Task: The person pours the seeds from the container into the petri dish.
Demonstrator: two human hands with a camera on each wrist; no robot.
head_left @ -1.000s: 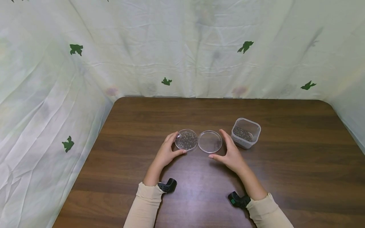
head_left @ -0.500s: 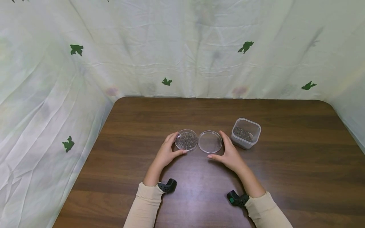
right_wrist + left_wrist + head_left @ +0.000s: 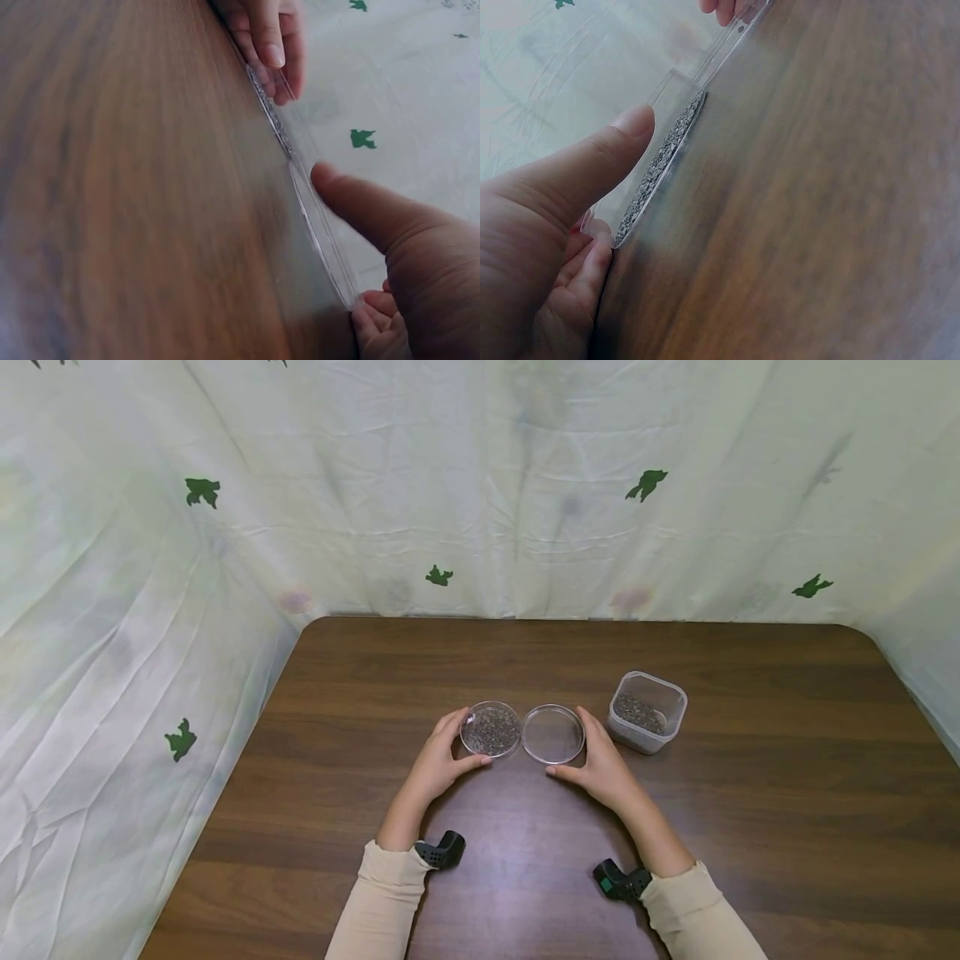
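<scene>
A round clear dish of dark seeds [image 3: 491, 730] lies on the brown table [image 3: 750, 827]. My left hand [image 3: 468, 741] cups it from the left, thumb and fingers curled against its rim. Touching it on the right is an empty clear dish [image 3: 552, 733], and my right hand [image 3: 567, 745] curls round that one from the right. The left wrist view shows the seed dish [image 3: 660, 161] edge-on between thumb and fingers of the left hand [image 3: 615, 191]. In the right wrist view, the right hand [image 3: 341, 244] meets the rim of the empty dish [image 3: 319, 225].
A square clear tub with dark seeds [image 3: 647, 711] stands just right of my right hand. A pale cloth with green prints [image 3: 480, 485] hangs behind and on both sides of the table. Bare wood stretches to the far edge and the right.
My right hand has slid left and closed in on the empty dish until its fingers meet the rim. The left hand and both dishes have stayed where they were.
</scene>
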